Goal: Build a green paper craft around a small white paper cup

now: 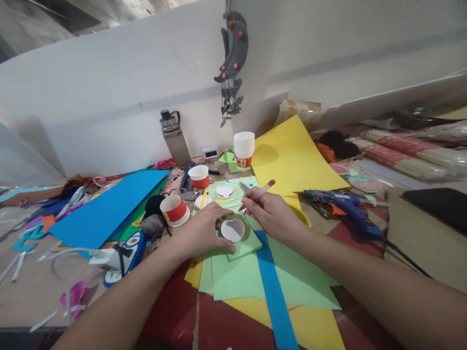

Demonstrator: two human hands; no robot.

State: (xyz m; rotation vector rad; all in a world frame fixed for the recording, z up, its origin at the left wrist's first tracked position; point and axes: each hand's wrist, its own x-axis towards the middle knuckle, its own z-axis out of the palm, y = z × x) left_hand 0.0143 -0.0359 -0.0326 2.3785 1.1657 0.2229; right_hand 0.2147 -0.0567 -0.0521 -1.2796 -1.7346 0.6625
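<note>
A small white paper disc (232, 230) lies on a light green square of paper (246, 248). The spread thumb and curved fingers of my left hand (206, 228) straddle it; whether they press on its edge I cannot tell. My right hand (268, 211) is closed round a white marker with red ends (263, 190), its lower end near the disc's upper right. Scissor blades (243, 186) seem to poke out just behind this hand. Beyond lie another white disc (225, 191), a red and white paper cup (199, 178) and a cut cup (172, 210).
A blue strip (272, 291) crosses the green and yellow sheets. To the right lies a glue gun (345, 206) with its cord. A stack of paper cups (244, 146), a bottle (175, 141) and yellow card (292, 160) stand behind. Blue card (113, 209) and a power strip (126, 257) are left.
</note>
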